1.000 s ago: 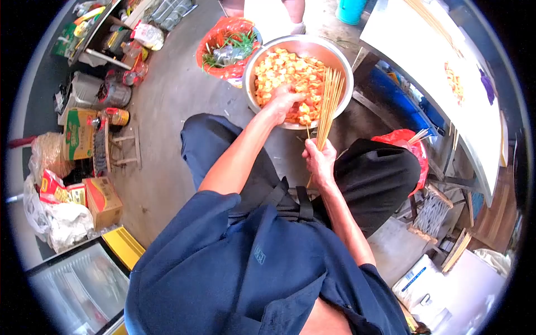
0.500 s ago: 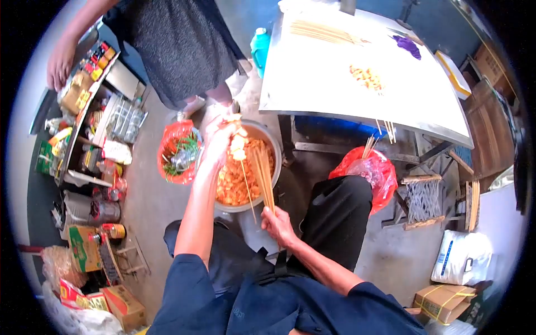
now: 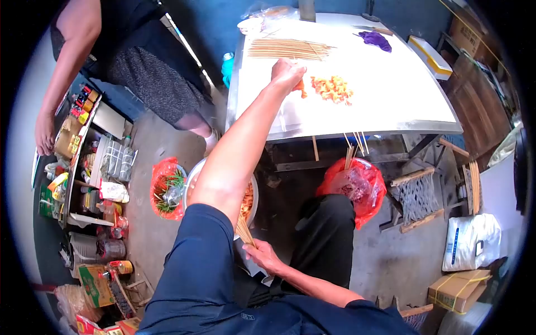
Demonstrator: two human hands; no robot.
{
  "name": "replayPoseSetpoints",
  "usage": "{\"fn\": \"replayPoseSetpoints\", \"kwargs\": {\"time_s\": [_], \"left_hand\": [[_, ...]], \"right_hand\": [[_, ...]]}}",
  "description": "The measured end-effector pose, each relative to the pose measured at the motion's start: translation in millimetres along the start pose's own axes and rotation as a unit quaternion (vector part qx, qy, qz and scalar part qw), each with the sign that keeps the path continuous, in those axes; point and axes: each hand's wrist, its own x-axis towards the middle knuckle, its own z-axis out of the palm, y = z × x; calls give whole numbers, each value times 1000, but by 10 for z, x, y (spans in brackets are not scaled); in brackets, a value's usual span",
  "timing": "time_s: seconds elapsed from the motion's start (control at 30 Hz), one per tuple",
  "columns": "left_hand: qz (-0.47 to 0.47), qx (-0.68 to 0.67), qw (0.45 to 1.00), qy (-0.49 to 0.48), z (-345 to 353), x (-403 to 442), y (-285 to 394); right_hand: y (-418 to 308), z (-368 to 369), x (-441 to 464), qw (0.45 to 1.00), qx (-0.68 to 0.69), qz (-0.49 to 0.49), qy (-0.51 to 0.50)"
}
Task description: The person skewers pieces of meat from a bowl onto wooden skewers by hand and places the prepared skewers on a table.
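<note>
My left hand reaches out over the white table, fingers closed around a meat skewer whose orange-red meat shows beside the fingers; most of the stick is hidden. Just right of it lies a group of skewered meat pieces, with stick ends poking past the table's front edge. Low near my lap, my right hand grips a bundle of bare bamboo skewers. Beyond the bundle stands a metal basin of red marinated meat, partly covered by my left arm.
Many bare skewers and a purple cloth lie at the table's back. Red bags stand on the floor at either side. A person stands at upper left, by a crowded shelf. A woven stool is at right.
My left hand has moved from above the basin up and right to the table, taking the meat skewer along. My right hand still holds the bundle, now lower. The other person has shifted left.
</note>
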Motion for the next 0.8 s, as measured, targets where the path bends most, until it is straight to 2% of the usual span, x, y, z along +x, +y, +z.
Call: {"fn": "replayPoseSetpoints", "kwargs": {"time_s": [0.07, 0.1, 0.2, 0.27, 0.37, 0.5, 0.63, 0.67, 0.73, 0.77, 0.8], "left_hand": [[-69, -39, 996, -42, 77, -5, 137], [-69, -38, 996, -43, 93, -7, 128], [-51, 13, 998, -33, 19, -65, 43], [29, -66, 997, -38, -224, -208, -85], [86, -92, 992, 13, -747, -628, -280], [15, -120, 985, 123, -1474, -1368, -930], [-80, -10, 984, 158, -1995, -2306, -1960], [-90, 55, 983, 149, -2069, -2545, -2268], [-184, 116, 969, 114, -2087, -3037, -2420], [-192, 143, 967, 91, -2080, -3229, -2503], [-156, 260, 948, 95, -2049, -3385, -2693]], "right_hand": [[-42, -10, -17, 1000, 1, 4, 9], [-17, -23, -4, 1000, -9, -5, 19], [18, -25, 24, 999, -24, -21, 36], [8, -2, 20, 993, -89, -44, 59], [215, -3, 78, 996, -40, -70, 44], [190, -27, 97, 992, -65, -83, 73], [68, 3, 65, 988, -119, -70, 75], [83, 12, 68, 988, -123, -68, 70], [108, 39, 78, 984, -154, -57, 63], [138, 51, 87, 983, -164, -60, 61], [170, 55, 98, 982, -168, -61, 58]]}}
